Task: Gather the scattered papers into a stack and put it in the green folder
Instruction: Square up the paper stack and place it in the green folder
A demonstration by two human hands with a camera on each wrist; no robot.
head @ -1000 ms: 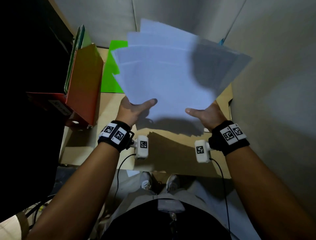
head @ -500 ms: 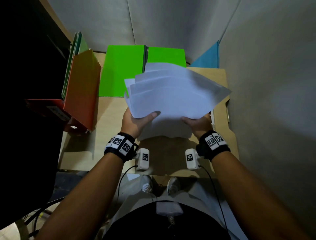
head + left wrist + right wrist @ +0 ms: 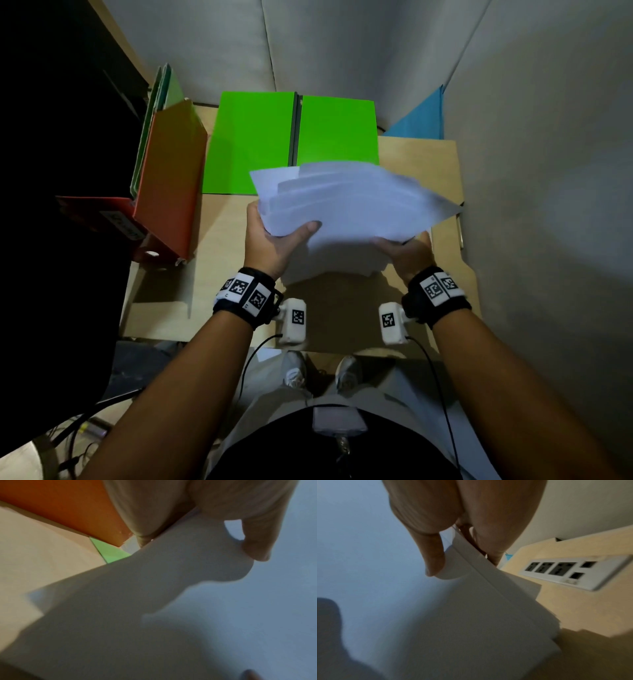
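A fanned stack of white papers (image 3: pixel 346 205) hangs just above the wooden desk, in front of the open green folder (image 3: pixel 253 144). My left hand (image 3: pixel 274 236) grips the stack's left edge, thumb on top. My right hand (image 3: pixel 404 250) holds its near right edge, thumb on top and fingers beneath. In the left wrist view the thumb presses on the papers (image 3: pixel 171 601). The right wrist view shows the papers (image 3: pixel 436 615) pinched between thumb and fingers. The sheets are uneven, their far corners spread apart, and they cover the folder's near right edge.
An orange binder (image 3: pixel 171 178) and green files stand at the left of the desk (image 3: pixel 222 246). A blue folder (image 3: pixel 421 120) leans at the back right. A socket strip (image 3: pixel 573 572) is set in the desk's right side. Grey partition walls close the back and right.
Both hands have lowered the papers from high in front of the camera down toward the desk. The green folder, hidden before, now shows fully.
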